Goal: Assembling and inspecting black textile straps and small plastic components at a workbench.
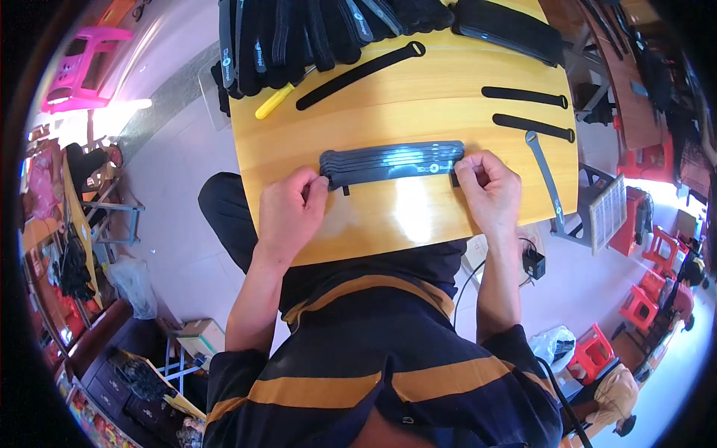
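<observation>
A stack of dark cable straps (396,160) lies fanned on the wooden table in front of me, its shiny upper faces overlapping in steps and pale print near the right end. At the left end, my left hand (293,209) is closed, thumb and fingers pinching the corner. My right hand (491,190) pinches the opposite end in the same way. Small dark tabs stick out under the stack near both hands. Beyond it lies a single black strap (358,76) with a ring-shaped end, beside a yellow-handled tool (275,101) partly covered by straps.
Many bundled straps (299,37) cover the table's far left, and another thick pile (508,33) sits far right. Loose straps (526,97) lie along the right side; a grey one (547,179) reaches over the table edge (403,243). Red stools (594,352) and people are farther off.
</observation>
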A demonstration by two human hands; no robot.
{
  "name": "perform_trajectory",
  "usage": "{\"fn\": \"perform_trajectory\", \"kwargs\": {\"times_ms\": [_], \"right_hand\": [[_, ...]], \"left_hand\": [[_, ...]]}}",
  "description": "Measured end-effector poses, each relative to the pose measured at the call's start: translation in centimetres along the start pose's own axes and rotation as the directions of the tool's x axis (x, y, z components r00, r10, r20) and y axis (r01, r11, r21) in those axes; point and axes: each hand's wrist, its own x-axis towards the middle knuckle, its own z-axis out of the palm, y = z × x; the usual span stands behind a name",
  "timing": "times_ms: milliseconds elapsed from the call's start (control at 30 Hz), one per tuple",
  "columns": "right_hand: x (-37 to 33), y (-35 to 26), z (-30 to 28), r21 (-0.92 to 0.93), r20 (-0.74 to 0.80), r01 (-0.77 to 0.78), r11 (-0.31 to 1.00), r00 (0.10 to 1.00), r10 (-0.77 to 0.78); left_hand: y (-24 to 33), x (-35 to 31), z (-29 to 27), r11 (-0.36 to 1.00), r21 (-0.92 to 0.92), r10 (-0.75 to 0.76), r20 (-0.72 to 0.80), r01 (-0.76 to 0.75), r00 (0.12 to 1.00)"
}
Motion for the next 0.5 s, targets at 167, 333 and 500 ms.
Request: {"fn": "perform_trajectory", "kwargs": {"times_ms": [167, 333, 500], "right_hand": [[0.08, -0.27, -0.05, -0.039, -0.011, 0.016, 0.999, 1.000, -0.016], [0.29, -0.29, -0.06, -0.091, -0.019, 0.041, 0.995, 0.999, -0.043], [0.63, -0.38, 0.18, -0.143, 0.011, 0.042, 0.989, 0.999, -0.041]], "left_hand": [[-0.20, 0.01, 0.14, 1.000, 0.003, 0.024, -0.019, -0.024, 1.000], [0.13, 0.11, 0.16, 0.999, 0.030, 0.024, -0.034, -0.023, 0.999], [0.12, -0.15, 0.20, 0.998, 0.057, 0.010, -0.079, -0.006, 0.997]]}}
